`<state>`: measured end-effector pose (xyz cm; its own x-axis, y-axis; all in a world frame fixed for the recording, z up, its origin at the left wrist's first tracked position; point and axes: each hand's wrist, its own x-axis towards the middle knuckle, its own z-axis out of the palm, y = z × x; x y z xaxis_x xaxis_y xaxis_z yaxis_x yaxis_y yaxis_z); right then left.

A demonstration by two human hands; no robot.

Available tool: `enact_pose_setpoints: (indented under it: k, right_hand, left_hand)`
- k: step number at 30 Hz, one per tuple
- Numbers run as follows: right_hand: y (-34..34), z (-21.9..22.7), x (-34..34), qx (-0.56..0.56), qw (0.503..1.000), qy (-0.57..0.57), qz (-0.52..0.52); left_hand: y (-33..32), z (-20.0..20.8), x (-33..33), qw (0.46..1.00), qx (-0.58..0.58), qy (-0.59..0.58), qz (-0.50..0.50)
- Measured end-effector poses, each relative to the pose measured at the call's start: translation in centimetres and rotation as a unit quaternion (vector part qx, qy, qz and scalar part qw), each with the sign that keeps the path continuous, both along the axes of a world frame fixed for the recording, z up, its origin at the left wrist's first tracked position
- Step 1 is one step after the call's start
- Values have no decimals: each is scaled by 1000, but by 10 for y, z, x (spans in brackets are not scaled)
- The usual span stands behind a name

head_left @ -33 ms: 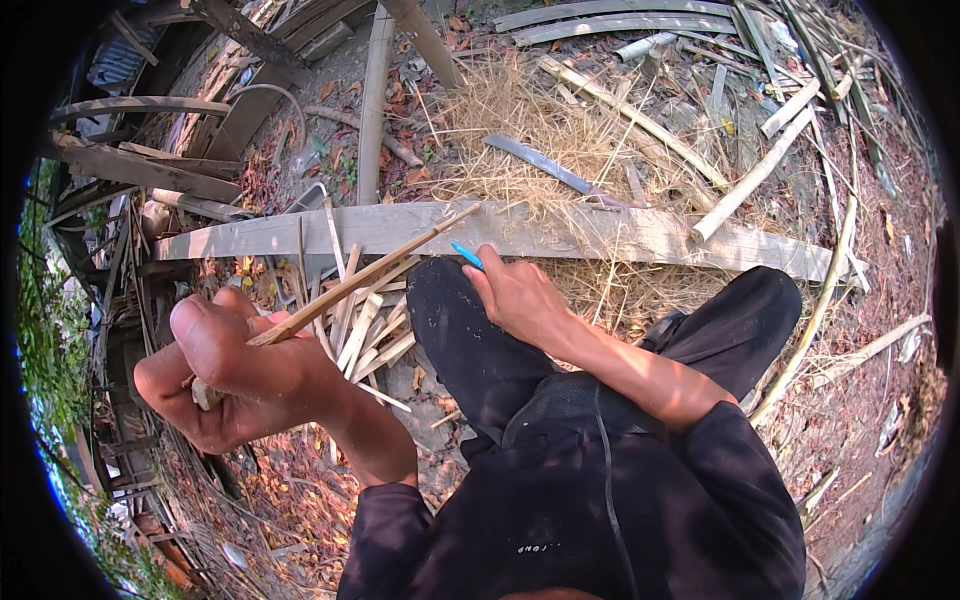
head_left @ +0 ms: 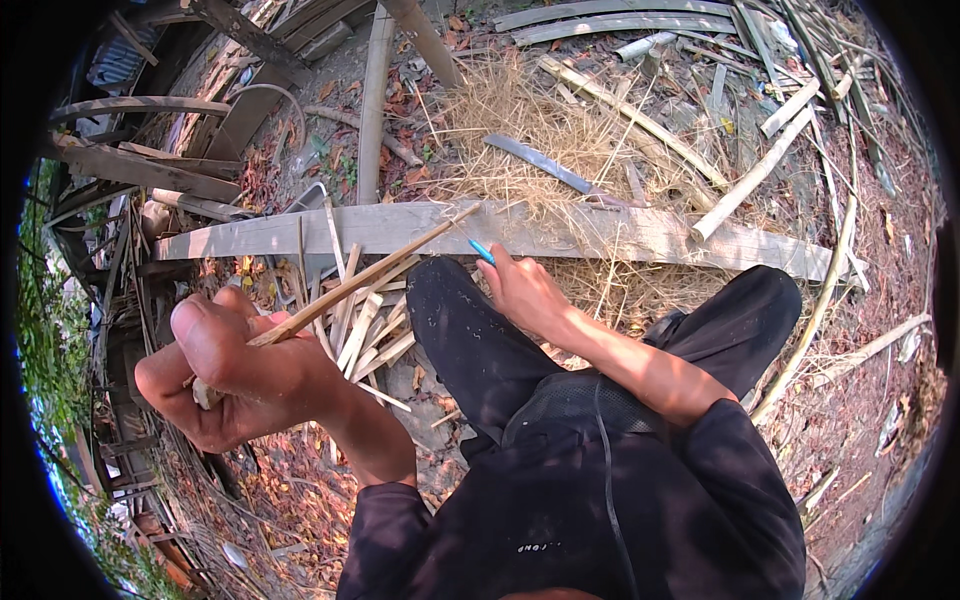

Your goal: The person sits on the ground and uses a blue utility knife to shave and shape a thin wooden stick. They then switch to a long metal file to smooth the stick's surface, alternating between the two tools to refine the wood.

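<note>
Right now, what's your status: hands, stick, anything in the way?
Left hand gripping wooden stick. Right hand holding blue pen, tip apart from stick. Nothing visible between them; long blade lies beyond plank.

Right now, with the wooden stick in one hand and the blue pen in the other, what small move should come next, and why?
Probably the right hand should bring the blue pen to the wooden stick: the left hand grips it, and the pen's tip points toward it but appears not to touch.

Slender brown stick [head_left: 375, 273], slanting up rightward, probably a blue pen [head_left: 481, 251] near its tip
</note>
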<state>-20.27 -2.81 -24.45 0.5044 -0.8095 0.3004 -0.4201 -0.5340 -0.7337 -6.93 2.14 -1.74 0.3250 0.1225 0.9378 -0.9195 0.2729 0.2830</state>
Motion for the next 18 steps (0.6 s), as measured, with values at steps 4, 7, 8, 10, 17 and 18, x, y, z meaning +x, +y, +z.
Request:
enact_pose_setpoints:
  k: [4, 7, 8, 10, 17, 18]
  right_hand:
    - [-15, 6, -5, 57, 997, 45, -24]
    - [-4, 32, 1, 21, 997, -75, -7]
    - [-1, 35, 4, -11, 993, -116, 2]
    - [-2, 8, 7, -58, 995, -82, -18]
    - [-4, 32, 17, 42, 998, -41, -5]
    - [-1, 33, 16, 31, 998, -48, -8]
  left_hand:
    - [6, -3, 2, 1000, 9, -21, 19]
    - [3, -2, 2, 1000, -7, 18, -1]
    - [2, -2, 3, 999, -17, 37, -13]
    - [0, 1, 2, 998, -20, 37, -48]
    - [-1, 2, 13, 999, -6, 36, 18]
    - [0, 2, 11, 1000, 0, 22, 17]
